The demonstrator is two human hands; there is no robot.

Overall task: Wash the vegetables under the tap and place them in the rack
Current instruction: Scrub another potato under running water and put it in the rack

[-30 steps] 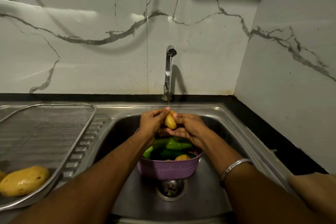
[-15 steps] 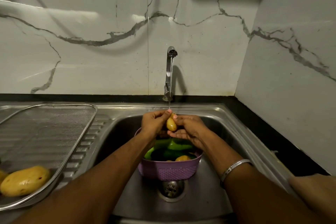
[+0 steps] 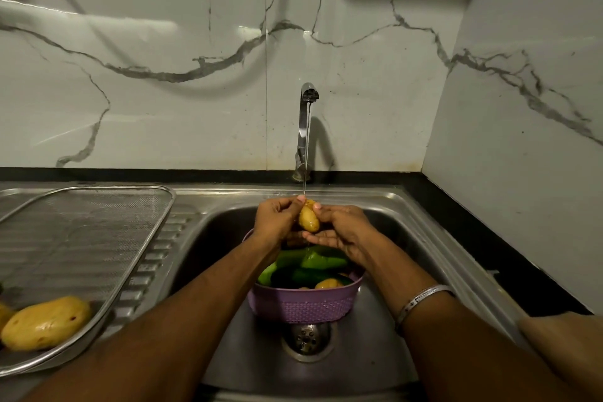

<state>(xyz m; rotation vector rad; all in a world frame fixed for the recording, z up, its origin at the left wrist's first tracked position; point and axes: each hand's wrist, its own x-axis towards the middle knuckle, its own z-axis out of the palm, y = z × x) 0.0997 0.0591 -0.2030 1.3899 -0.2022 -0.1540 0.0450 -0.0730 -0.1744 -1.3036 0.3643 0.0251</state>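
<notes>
Hands (image 3: 306, 225) gripping potato (image 3: 308, 219) under tap (image 3: 305, 127), above basket (image 3: 305, 305)

Sink (image 3: 385, 215): brushed stainless steel, dull sheen, ribbed drainer at left. Tap (image 3: 303, 130): polished chrome, mirror-bright. Rack (image 3: 81, 238): fine metal wire mesh in a smooth steel rim. Basket (image 3: 303, 305): purple plastic, matt, woven-pattern wall. Wall (image 3: 163, 91): glossy white marble-look tile, grey veins. Worktop (image 3: 489, 238): smooth black stone. Potato (image 3: 308, 219): wet, glistening yellow skin. Bangle (image 3: 421, 299): shiny metal.
</notes>
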